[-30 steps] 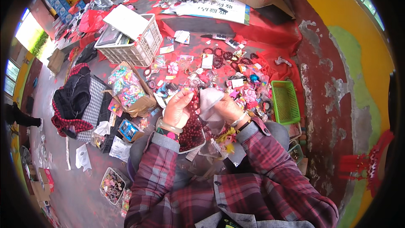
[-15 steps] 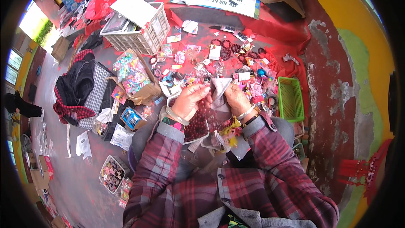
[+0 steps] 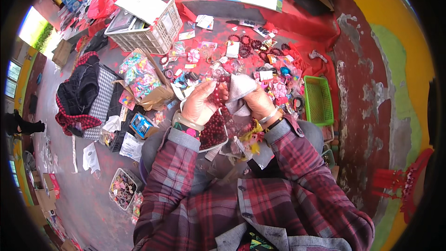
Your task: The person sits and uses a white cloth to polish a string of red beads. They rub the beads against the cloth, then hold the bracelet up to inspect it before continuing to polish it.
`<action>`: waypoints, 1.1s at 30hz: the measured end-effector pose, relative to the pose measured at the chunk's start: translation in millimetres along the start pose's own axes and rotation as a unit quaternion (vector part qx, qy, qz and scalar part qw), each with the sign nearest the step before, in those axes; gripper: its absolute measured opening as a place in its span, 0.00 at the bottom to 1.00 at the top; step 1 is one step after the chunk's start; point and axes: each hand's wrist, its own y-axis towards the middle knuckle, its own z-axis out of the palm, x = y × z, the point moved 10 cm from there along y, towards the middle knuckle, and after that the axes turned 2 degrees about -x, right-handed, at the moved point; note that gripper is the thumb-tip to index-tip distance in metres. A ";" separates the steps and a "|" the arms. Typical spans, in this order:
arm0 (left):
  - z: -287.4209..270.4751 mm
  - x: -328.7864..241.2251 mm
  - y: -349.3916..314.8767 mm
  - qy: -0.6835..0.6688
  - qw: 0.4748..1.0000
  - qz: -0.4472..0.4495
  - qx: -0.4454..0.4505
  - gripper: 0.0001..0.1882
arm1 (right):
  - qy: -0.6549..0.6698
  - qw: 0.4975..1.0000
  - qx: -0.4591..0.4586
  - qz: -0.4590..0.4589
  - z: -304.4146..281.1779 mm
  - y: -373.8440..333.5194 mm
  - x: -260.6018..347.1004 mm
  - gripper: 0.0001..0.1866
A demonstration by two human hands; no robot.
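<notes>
**Two hands working a string of dark red beads with a grey cloth**

The left hand (image 3: pixel 200 103) is curling closed around a string of dark red beads (image 3: pixel 217 94), holding it up just above a clear bag of the same beads (image 3: pixel 214 130) that is lying in the lap. The right hand (image 3: pixel 257 102) is gripping a grey cloth (image 3: pixel 239 89), its fingers closing on the fabric and pressing it against the beads, so the two hands are meeting at the strand. Both wrists are wearing bangles, and both arms are coming up from plaid sleeves (image 3: pixel 297 158).

Taking the bead strand as the landmark: straight beyond it, a red ground cloth (image 3: pixel 297 23) is carrying scattered bracelets, hair ties and small cards. To the right of the strand, well apart, a green plastic basket (image 3: pixel 318 100) is sitting at the edge of that cloth. To the upper left, a white slatted crate (image 3: pixel 147 28) is standing with a flat white box across its top, and nearer in on the same side a cardboard box of bright coloured trinkets (image 3: pixel 141 76) is lying open. Further left, a dark garment is resting on a checked bag (image 3: pixel 90 94). Below and left of the strand, a small clear tub of rings (image 3: pixel 123 188) is sitting on the grey floor
</notes>
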 end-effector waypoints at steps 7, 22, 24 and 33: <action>-2.5 9.7 -0.4 0.071 0.996 -0.057 0.011 0.12 | -0.143 0.989 0.013 0.028 8.8 -6.1 9.6 0.13; -5.2 -6.8 1.3 -0.047 0.999 0.017 -0.016 0.12 | -0.013 1.000 -0.014 0.001 -2.3 -4.2 2.3 0.16; 4.1 -0.1 -0.1 -0.015 0.999 -0.005 0.040 0.11 | -0.038 0.998 -0.048 -0.008 -8.9 -1.5 4.2 0.15; -6.3 15.5 -0.3 0.117 0.991 -0.066 0.028 0.13 | -0.108 0.994 0.002 0.012 3.5 -5.3 7.9 0.14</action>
